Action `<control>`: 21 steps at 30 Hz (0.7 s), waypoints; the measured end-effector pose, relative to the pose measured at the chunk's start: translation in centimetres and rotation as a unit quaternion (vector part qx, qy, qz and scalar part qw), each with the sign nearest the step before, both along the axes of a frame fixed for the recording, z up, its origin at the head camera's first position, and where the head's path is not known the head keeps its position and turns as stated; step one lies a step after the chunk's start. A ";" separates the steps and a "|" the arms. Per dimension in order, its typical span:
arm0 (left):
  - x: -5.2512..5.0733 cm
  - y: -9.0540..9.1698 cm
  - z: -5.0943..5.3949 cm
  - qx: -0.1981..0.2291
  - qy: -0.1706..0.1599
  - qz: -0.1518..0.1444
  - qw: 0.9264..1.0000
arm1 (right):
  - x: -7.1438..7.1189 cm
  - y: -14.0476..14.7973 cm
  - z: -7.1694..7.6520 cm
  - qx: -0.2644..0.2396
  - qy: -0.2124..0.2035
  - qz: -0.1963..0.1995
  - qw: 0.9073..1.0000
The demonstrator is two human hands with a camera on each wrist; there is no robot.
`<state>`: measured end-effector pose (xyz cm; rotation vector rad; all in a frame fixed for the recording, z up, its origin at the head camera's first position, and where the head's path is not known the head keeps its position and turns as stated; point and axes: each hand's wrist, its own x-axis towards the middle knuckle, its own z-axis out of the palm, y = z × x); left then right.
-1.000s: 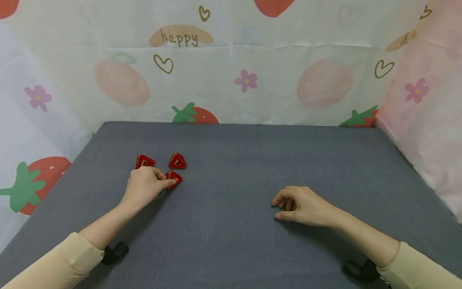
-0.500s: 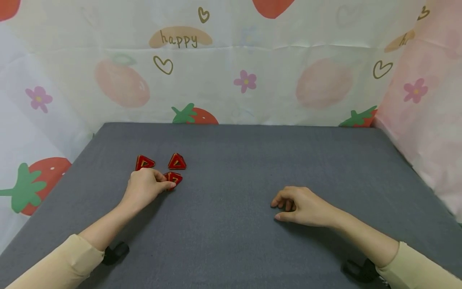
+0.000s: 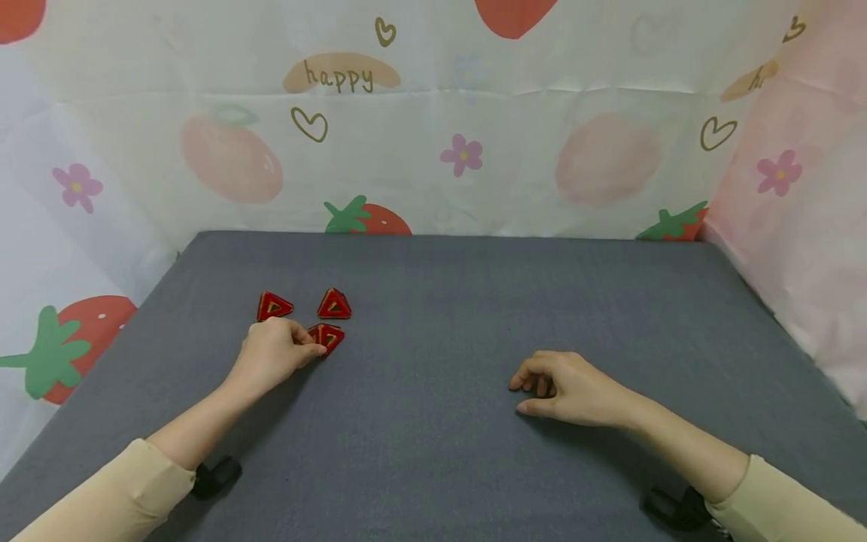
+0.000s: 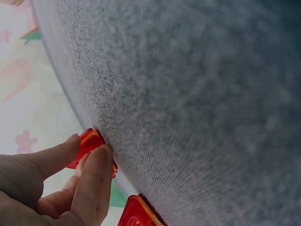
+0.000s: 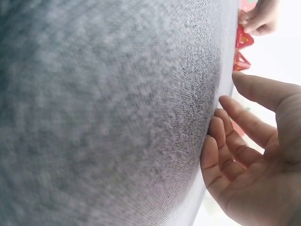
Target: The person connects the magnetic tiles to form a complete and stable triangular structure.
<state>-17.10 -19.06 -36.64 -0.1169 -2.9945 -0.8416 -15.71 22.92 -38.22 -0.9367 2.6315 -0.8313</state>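
Note:
In the head view my left hand reaches to the table's left side, thumb and forefinger pinching the edge of a small red triangular piece with gold edging. The left wrist view shows the thumb and finger either side of this piece; its far part is hidden by the fingers. Just behind it lies a second red triangular piece. A third one lies to the left, partly covered by the knuckles. My right hand rests low over the table's right half, fingers loosely curled and holding nothing.
Dark grey cloth covers the table. A printed curtain hangs behind the far edge and along both sides. A black wrist strap sits below the left sleeve, another below the right.
The left thumb has slid slightly down and left along the pinched red piece, so more of its face shows. The piece has turned a little. The right hand stays where it was.

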 end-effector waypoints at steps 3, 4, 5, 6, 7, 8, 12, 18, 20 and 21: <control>-0.2 0.0 -0.1 -0.001 0.001 -0.002 1.000 | 0.0 0.0 0.0 0.002 0.005 0.000 1.000; -0.2 0.0 -0.2 0.000 0.001 -0.004 1.000 | 0.0 0.0 0.0 0.004 0.007 -0.001 1.000; -0.2 0.0 -0.2 0.000 0.001 -0.005 1.000 | 0.0 0.0 0.0 0.005 0.007 -0.001 1.000; -0.2 0.0 -0.1 0.000 0.000 -0.005 1.000 | 0.0 0.0 0.0 0.005 0.008 -0.001 1.000; -0.1 0.0 -0.1 -0.001 0.001 -0.005 1.000 | 0.0 0.0 0.0 0.005 0.008 -0.001 1.000; 0.1 0.0 0.0 -0.002 0.002 -0.005 1.000 | 0.0 0.0 0.0 0.004 0.007 -0.001 1.000; 1.0 0.6 0.4 -0.019 0.038 -0.005 0.999 | 0.0 0.0 0.1 -0.003 -0.004 -0.004 1.000; 2.6 3.6 0.5 -0.075 0.232 -0.053 0.968 | -0.1 0.4 1.3 0.012 0.078 -0.077 0.994; 2.9 4.9 0.5 -0.108 0.277 -0.066 0.952 | -0.2 0.7 2.1 0.028 0.120 -0.114 0.986; 3.1 5.5 0.4 -0.124 0.280 -0.069 0.949 | -0.3 0.9 2.5 0.039 0.135 -0.132 0.981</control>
